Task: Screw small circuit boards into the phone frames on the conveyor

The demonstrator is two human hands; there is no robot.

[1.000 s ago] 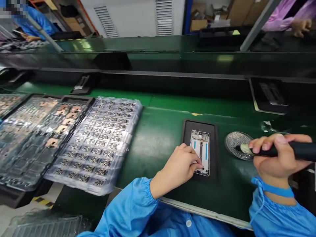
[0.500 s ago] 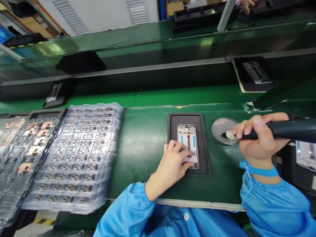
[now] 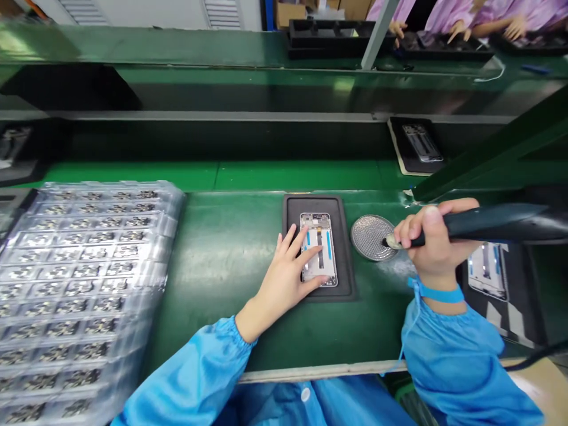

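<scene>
An opened phone body with blue strips and a dark flat cable lies face up in a black foam tray. My left hand rests over its left and lower side, fingers spread, with fingertips and thumb on it. My right hand is wrapped around a dark electric screwdriver held nearly level, pointing left. The screwdriver's tip is at the right part of a round, dimpled metal dish beside the tray. Whether a screw sits on the tip is too small to tell.
Clear plastic trays with several small circuit parts stand at the left. Another phone body lies at the right behind my right wrist. One more sits on a black pad at the back, near a green post. Co-workers' hands show beyond.
The camera has turned right, shifting everything leftward. My left fingers have spread wider over the phone. My right hand keeps the screwdriver at the dish.
</scene>
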